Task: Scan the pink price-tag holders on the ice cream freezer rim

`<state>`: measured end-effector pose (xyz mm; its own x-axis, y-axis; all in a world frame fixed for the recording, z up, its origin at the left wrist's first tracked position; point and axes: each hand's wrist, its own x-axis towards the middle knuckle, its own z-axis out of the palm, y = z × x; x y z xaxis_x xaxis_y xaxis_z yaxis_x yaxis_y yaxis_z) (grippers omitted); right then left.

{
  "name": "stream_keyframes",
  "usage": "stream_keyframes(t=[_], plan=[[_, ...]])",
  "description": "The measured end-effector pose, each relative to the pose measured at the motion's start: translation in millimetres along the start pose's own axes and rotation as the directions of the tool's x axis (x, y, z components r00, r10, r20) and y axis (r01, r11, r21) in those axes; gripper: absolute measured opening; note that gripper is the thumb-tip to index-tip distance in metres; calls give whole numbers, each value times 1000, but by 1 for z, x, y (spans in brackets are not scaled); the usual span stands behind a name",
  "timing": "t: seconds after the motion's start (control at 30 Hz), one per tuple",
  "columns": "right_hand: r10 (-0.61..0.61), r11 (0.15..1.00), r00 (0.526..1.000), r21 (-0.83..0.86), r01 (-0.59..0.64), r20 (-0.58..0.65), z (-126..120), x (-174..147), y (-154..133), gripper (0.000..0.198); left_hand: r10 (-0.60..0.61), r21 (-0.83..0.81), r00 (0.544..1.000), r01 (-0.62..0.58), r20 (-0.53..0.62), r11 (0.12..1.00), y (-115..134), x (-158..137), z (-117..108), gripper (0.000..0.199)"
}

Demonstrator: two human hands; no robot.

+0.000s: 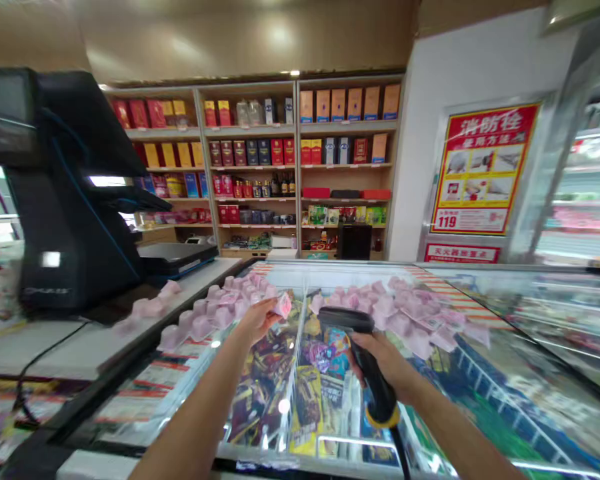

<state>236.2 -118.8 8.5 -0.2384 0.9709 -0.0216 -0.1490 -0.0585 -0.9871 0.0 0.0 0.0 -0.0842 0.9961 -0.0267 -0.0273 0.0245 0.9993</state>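
Note:
My left hand (261, 321) pinches a small pink cup with a printed lid (283, 305), held over the freezer's glass top. In my right hand (380, 357) is a black barcode scanner (347, 320) with a yellow ring near its cord; its head points left, toward the cup. Many similar pink cups (220, 313) lie in a loose group left of my left hand. Another spread of pink cups (400, 310), some with lids showing, lies behind and right of the scanner.
A black point-of-sale machine (75, 200) with a scale plate (175, 253) stands on the white counter (80, 343) at left, with more pink cups (147, 310) beside it. Packaged goods (307, 407) show through the glass. Stocked shelves (297, 163) and a red-and-yellow poster (485, 170) stand behind.

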Motion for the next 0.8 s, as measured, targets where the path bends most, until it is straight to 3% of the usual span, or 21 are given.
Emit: stream_keyframes(t=[0.23, 0.4, 0.63, 0.8], plan=[[-28, 999, 995, -32, 25, -95, -7, 8, 3, 32, 27, 210, 999, -18, -43, 977, -11, 0, 19, 24], [-98, 994, 970, -66, 85, -224, -13, 28, -1, 30, 172, 477, 979, -98, -113, 874, -20, -4, 49, 22], [-161, 980, 929, -163, 112, -334, -5, 46, -20, 27, 326, 664, 943, -201, -68, 720, -33, -9, 101, 16], [-152, 983, 938, -151, 110, -312, -10, 37, -14, 28, 377, 692, 926, -276, 6, 667, -41, -8, 132, 15]])
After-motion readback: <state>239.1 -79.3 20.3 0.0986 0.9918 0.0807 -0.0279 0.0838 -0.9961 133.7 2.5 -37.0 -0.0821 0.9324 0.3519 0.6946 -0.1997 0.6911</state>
